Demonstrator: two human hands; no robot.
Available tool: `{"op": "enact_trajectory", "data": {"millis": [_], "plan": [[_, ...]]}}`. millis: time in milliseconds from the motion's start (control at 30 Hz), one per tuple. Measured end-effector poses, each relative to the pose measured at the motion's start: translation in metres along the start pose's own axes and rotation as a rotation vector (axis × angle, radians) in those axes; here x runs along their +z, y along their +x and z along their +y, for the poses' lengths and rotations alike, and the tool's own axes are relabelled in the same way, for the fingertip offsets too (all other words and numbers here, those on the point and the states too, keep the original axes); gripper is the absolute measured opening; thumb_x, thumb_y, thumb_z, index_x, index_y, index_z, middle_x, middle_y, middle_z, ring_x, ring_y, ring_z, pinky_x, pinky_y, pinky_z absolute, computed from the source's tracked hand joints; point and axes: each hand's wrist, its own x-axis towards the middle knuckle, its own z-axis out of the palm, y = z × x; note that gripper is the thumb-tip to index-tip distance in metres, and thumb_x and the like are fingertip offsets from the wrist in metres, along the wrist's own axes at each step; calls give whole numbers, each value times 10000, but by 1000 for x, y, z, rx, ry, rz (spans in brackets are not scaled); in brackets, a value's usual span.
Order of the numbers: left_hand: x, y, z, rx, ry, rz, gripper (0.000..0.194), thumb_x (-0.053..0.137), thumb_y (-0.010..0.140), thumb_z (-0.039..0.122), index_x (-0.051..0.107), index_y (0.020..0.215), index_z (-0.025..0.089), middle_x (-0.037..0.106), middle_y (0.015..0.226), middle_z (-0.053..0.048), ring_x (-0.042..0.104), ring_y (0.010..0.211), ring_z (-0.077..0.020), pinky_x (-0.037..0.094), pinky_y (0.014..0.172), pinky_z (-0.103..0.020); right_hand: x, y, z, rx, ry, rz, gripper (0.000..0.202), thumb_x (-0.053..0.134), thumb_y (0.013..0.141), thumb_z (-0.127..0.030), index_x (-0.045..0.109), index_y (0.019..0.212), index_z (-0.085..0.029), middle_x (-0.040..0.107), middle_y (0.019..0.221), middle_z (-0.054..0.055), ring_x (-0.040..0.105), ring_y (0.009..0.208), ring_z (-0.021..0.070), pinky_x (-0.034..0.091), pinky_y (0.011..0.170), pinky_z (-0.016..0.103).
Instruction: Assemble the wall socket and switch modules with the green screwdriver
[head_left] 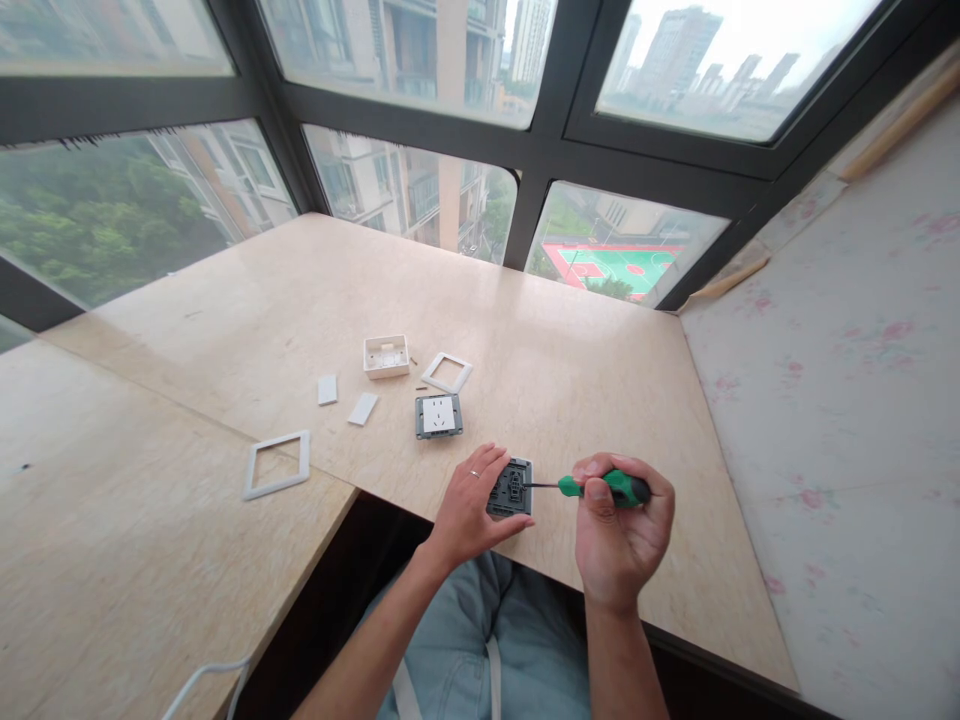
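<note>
Near the front edge of the stone counter, my left hand grips a dark grey switch module between thumb and fingers. My right hand is closed round the handle of a green and black screwdriver, whose shaft points left with its tip at the module. Just beyond my left hand lies a socket with a white face and grey frame. A white square frame and an open white box are behind it.
Two white plates lie left of the socket, and a larger white frame is further left. Small screws rest near the box. A white cable hangs at the lower left. Windows and a papered wall bound the counter.
</note>
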Motion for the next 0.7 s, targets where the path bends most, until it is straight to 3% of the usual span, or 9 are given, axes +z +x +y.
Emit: {"op": "enact_trajectory", "data": {"millis": [333,433,467,600,700], "plan": [[1,0,-1,-1,-9,5,863,794,754,569,435,1460,226,539,1466,-171,456,1415,-370,414,1137,-579,1,0,-4,9,-80,-102,202,668,884,-188,617,1072,-241,642,878,8,609,782,158,538,692,339],[0,0,0,-2,-6,1,851,788,764,563,435,1458,219,538,1468,-171,452,1419,-366,408,1143,-576,4,5,-3,63,-83,-111,61,664,896,-250,624,925,-215,615,753,-13,579,663,138,494,622,304],[0,0,0,-4,-4,-2,848,786,767,562,433,1458,218,535,1470,-171,449,1421,-365,405,1146,-577,5,8,-2,88,-59,-128,100,649,910,-281,613,852,-208,578,672,-30,541,592,125,462,578,286],[0,1,1,-6,3,-11,848,782,766,574,440,1450,209,534,1469,-179,448,1420,-373,410,1139,-583,9,26,0,235,30,-406,337,554,964,-374,581,680,-193,412,463,-78,369,418,89,333,466,249],[-1,1,1,-8,7,-17,846,772,771,587,443,1446,196,535,1466,-188,440,1424,-379,414,1131,-590,17,43,-9,255,-181,-634,287,518,965,-367,602,752,-192,508,529,-49,463,485,114,388,510,258]]}}
